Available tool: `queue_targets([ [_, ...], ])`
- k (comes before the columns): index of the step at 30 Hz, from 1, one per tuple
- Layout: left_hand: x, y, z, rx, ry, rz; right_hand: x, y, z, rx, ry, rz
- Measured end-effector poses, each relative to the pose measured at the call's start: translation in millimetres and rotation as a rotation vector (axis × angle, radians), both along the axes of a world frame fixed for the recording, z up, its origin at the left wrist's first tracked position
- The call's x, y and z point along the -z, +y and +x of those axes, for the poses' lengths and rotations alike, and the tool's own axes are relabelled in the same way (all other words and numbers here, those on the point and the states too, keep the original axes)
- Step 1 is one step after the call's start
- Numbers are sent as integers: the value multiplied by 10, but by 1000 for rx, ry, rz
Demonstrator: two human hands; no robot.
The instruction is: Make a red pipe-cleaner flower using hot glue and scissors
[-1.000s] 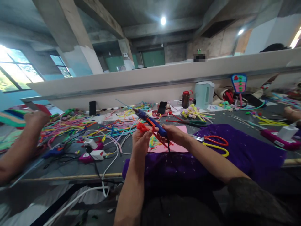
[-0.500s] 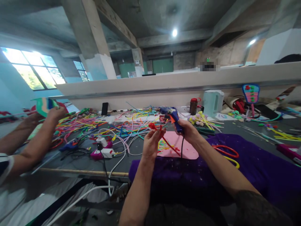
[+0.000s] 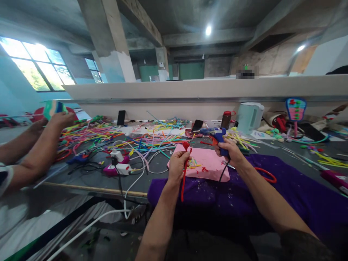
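My left hand (image 3: 178, 165) is closed in a pinch on a red pipe cleaner (image 3: 183, 186). Its long end hangs below my fingers, and a red curled clump shows above them. My right hand (image 3: 231, 149) grips a blue hot glue gun (image 3: 219, 137) by the handle, its nozzle pointing left, apart from the red piece. A black cord runs down from the handle. Beneath and between my hands lies a pink sheet (image 3: 214, 170) strewn with red and yellow scraps. Purple cloth (image 3: 190, 190) covers the table edge in front of me.
At left, a co-worker's hands (image 3: 61, 119) hold a green striped piece. Piles of pipe cleaners (image 3: 89, 139) cover the table's left and back. A power strip (image 3: 122, 169) with white cables sits left of me. Behind stand a bottle (image 3: 226, 119), a mint jug (image 3: 248, 117) and a decorated fan (image 3: 295, 110).
My right hand has moved right with the glue gun, away from my left hand, and the gun has swung to point left. The red pipe cleaner's tail now hangs straight down.
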State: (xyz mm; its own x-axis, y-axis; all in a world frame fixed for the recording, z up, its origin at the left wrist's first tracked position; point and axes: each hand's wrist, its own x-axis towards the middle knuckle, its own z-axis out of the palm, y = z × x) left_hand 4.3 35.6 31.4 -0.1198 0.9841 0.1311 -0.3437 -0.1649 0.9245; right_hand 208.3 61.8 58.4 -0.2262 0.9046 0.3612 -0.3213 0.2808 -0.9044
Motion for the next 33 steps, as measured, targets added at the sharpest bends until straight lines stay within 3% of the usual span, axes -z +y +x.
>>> queue_targets([
  [3, 86, 36, 15, -20, 35, 3, 71, -15, 67, 63, -59, -14],
  [6, 143, 63, 11, 42, -30, -40, 119, -24, 90, 98, -99, -6],
  [11, 168, 71, -75, 378, -376, -259, 127, -74, 39, 163, -86, 45],
  [15, 180, 49, -138, 563, -585, -299, 110, -113, 10, 145, -120, 65],
  [33, 203, -46, -142, 651, -681, -201, 142, -176, -83, -1, -244, 112],
])
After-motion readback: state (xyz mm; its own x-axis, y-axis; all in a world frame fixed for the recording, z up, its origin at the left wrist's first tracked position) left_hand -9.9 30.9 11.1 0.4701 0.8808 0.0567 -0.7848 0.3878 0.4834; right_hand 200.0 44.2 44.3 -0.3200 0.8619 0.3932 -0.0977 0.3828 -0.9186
